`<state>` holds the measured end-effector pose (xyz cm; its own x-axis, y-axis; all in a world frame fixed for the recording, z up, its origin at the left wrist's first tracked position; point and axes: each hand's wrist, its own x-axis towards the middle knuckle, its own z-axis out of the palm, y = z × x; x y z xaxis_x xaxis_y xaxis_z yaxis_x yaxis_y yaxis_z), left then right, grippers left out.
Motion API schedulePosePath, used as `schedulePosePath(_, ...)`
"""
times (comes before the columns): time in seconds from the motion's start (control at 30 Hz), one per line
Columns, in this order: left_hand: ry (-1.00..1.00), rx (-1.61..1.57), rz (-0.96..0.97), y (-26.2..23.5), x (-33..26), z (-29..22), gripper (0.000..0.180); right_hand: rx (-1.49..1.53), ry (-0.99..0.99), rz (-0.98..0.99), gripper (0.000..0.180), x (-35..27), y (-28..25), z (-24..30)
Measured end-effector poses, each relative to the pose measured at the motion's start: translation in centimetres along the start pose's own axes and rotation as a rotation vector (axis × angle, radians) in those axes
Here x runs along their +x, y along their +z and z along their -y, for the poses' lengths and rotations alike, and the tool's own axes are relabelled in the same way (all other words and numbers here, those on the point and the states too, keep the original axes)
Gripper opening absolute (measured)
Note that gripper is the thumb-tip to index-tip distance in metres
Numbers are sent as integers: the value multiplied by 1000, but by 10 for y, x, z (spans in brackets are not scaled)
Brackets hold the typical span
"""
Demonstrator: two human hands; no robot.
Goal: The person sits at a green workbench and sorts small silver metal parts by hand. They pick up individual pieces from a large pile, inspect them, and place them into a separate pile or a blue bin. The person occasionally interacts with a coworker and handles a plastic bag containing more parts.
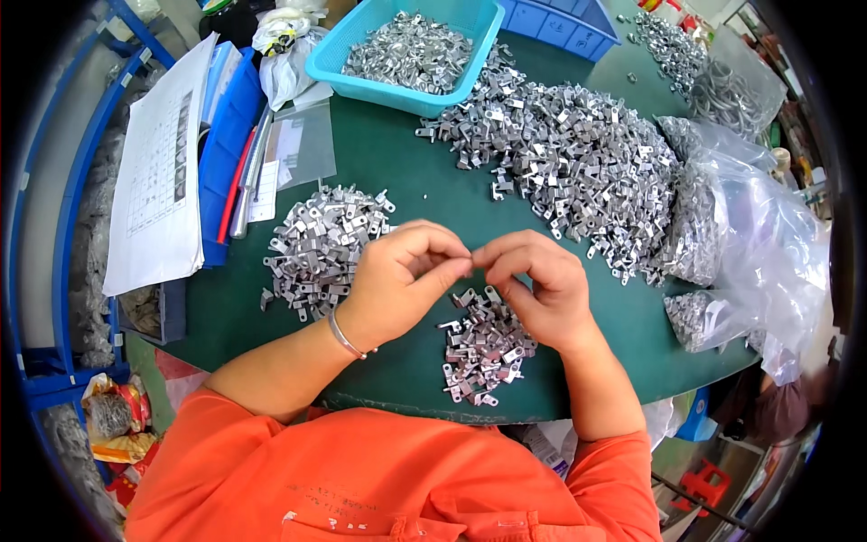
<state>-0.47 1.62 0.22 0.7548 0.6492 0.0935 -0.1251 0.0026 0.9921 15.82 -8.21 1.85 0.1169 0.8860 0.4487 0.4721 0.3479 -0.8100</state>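
Observation:
My left hand [404, 273] and my right hand [539, 282] meet fingertip to fingertip over the green table [397, 361]. Both are pinched closed; whatever lies between the fingertips is too small or hidden to make out. Below them, near the table's front edge, sits a small pile of metal clips with holed tabs [485, 357]. Left of my left hand is another heap of similar silvery clips [321, 248]. A much larger mound of metal clips [591, 163] spreads out beyond my right hand.
A turquoise basket [330, 72] of small metal parts stands at the back, beside a blue bin [560, 27]. Clear plastic bags of parts [759, 217] line the right. Papers [163, 181] lean against a blue tray [217, 217] at left, near blue shelving [63, 208].

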Motion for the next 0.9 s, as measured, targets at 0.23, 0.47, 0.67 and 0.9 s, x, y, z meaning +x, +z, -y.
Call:
schedulePosePath(0.23,349,1001,-316,-65,25,-35,10,-699,117,-142,12,17,-1,-41)
schedulePosePath(0.47,255,1040,-294,-72,23,-34,8,229,743,-95,10,24,-7,-35)
schedulePosePath(0.67,241,1058,-314,-72,25,-27,11,537,688,-93,9,6,-13,-21)
schedulePosePath(0.9,-236,36,5,-13,3,-28,22,-172,-63,-124,16,-1,3,2)
